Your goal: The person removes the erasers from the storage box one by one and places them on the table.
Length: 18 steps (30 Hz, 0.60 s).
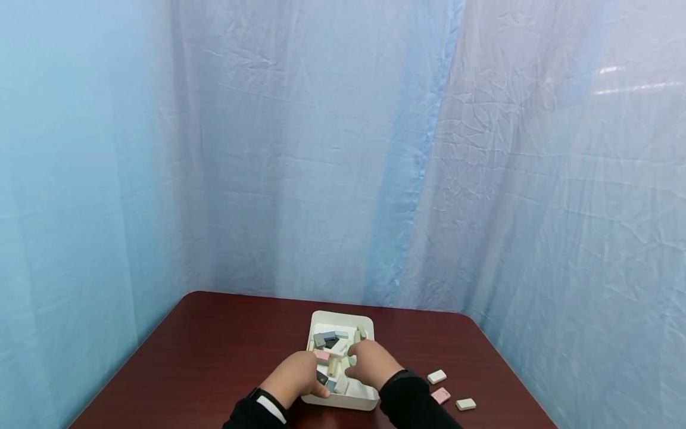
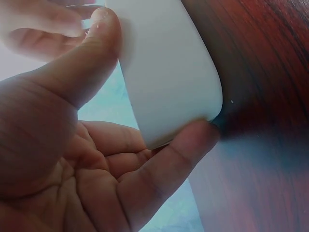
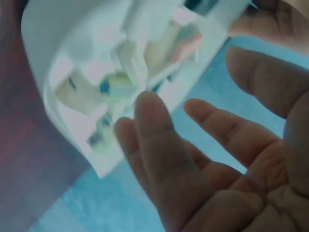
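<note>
A white rectangular tray (image 1: 343, 319) holds a jumble of small rectangular blocks (image 1: 333, 364) in white, cream, grey, pink and pale green. My left hand (image 1: 299, 376) grips the tray's near left side, its thumb at the rim. In the left wrist view, the fingers of that hand (image 2: 111, 169) curl round a corner of the tray wall (image 2: 169, 67). Over the right part of the tray is my right hand (image 1: 373, 362). The right wrist view shows that hand (image 3: 217, 169) with fingers spread and nothing between them, its fingertips overlapping the blocks.
On the dark red wooden table (image 1: 241, 333), right of the tray, lie a white block (image 1: 436, 376), a pink block (image 1: 441, 395) and a cream block (image 1: 465, 404). Pale blue curtains (image 1: 321, 149) hang around the table's back and sides.
</note>
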{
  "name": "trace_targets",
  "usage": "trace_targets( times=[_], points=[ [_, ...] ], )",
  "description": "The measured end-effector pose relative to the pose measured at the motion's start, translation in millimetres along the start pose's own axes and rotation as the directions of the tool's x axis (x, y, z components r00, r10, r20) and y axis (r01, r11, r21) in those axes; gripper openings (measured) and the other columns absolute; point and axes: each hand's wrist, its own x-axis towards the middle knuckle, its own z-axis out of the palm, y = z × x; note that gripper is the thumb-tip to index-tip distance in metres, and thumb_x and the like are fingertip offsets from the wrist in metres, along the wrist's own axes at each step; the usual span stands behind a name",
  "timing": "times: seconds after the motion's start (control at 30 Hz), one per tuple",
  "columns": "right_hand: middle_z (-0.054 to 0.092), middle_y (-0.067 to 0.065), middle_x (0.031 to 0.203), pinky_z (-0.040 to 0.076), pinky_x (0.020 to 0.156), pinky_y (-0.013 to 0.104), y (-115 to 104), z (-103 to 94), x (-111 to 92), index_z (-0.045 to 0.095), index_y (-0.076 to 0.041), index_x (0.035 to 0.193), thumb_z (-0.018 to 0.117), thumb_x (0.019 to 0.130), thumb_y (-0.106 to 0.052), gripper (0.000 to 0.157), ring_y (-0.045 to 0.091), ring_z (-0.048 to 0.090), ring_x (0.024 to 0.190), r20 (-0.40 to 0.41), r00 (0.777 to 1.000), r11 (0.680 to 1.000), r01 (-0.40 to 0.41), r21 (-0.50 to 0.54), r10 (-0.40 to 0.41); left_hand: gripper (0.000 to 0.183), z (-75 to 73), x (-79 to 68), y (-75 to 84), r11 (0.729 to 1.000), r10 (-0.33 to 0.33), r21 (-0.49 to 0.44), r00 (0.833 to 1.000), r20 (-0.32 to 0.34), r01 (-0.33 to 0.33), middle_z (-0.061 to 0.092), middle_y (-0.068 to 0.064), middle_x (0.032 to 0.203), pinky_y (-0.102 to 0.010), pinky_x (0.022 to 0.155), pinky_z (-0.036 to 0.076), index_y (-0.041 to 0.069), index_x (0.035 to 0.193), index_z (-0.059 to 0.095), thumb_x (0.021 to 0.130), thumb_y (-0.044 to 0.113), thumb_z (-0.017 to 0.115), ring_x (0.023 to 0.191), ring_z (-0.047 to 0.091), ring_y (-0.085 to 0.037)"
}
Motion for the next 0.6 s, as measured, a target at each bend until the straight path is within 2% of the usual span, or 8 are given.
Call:
trace_targets(
  times=[0.13, 0.23, 0.3, 0.37, 0.43, 0.6],
  points=[
    [0.077, 0.012, 0.120, 0.059, 0.091, 0.048, 2.3, 15.5, 5.4, 0.075, -0.004, 0.126, 0.083, 0.089, -0.021, 0.041, 0.032, 0.073, 0.110, 0.022, 1.000, 0.999, -0.016, -0.051, 0.017, 0.048, 1.6, -1.0, 1.4, 1.000, 0.021, 0.020, 0.999, -0.030, -0.021, 0.072, -0.006, 0.089, -0.043, 0.088, 0.058, 0.004, 0.087, 0.071, 0.076, 0.043, 0.097, 0.080, 0.064, -0.019],
    [0.077, 0.008, 0.098, 0.058, 0.078, 0.042, 3.9, 24.1, 6.7, 0.077, -0.004, 0.111, 0.083, 0.087, -0.020, 0.029, 0.025, 0.071, 0.087, -0.011, 1.000, 0.995, -0.017, -0.093, 0.016, 0.049, 4.6, -1.7, 0.1, 0.999, 0.047, 0.031, 0.997, -0.069, -0.045, 0.072, -0.006, 0.085, -0.041, 0.085, 0.058, 0.005, 0.081, 0.069, 0.074, 0.044, 0.098, 0.075, 0.061, -0.017],
    [0.071, 0.004, 0.082, 0.051, 0.068, 0.037, 4.8, 27.6, 7.3, 0.075, -0.006, 0.095, 0.082, 0.087, -0.018, 0.016, 0.020, 0.062, 0.071, -0.035, 0.999, 0.992, -0.025, -0.122, 0.020, 0.050, 5.8, -2.0, -0.6, 0.998, 0.057, 0.042, 0.994, -0.088, -0.053, 0.071, -0.006, 0.083, -0.040, 0.083, 0.058, 0.005, 0.080, 0.068, 0.073, 0.045, 0.098, 0.072, 0.059, -0.016],
    [0.063, 0.002, 0.071, 0.042, 0.062, 0.035, 5.0, 30.1, 7.6, 0.069, -0.010, 0.082, 0.081, 0.088, -0.015, 0.014, 0.018, 0.052, 0.062, -0.054, 0.998, 0.988, -0.039, -0.152, 0.031, 0.051, 6.3, -1.2, -1.0, 0.998, 0.057, 0.046, 0.994, -0.096, -0.053, 0.071, -0.006, 0.083, -0.039, 0.084, 0.058, 0.005, 0.080, 0.068, 0.072, 0.046, 0.098, 0.072, 0.059, -0.016],
    [0.061, 0.002, 0.068, 0.043, 0.063, 0.034, 4.6, 32.4, 7.8, 0.067, -0.011, 0.075, 0.079, 0.089, -0.012, 0.018, 0.016, 0.050, 0.060, -0.073, 0.996, 0.976, -0.056, -0.210, 0.042, 0.050, 6.0, -0.1, -1.1, 0.998, 0.045, 0.040, 0.996, -0.082, -0.041, 0.072, -0.006, 0.085, -0.041, 0.086, 0.058, 0.005, 0.082, 0.069, 0.073, 0.046, 0.098, 0.075, 0.061, -0.017],
    [0.068, 0.005, 0.075, 0.055, 0.073, 0.037, 5.3, 40.3, 11.8, 0.070, -0.009, 0.077, 0.073, 0.095, -0.006, 0.018, 0.019, 0.065, 0.070, -0.130, 0.991, 0.933, -0.079, -0.351, 0.035, 0.049, 4.0, 0.7, -0.9, 1.000, 0.015, 0.023, 0.999, -0.043, -0.014, 0.073, -0.007, 0.090, -0.043, 0.090, 0.058, 0.004, 0.085, 0.071, 0.076, 0.045, 0.096, 0.081, 0.066, -0.020]
  ],
)
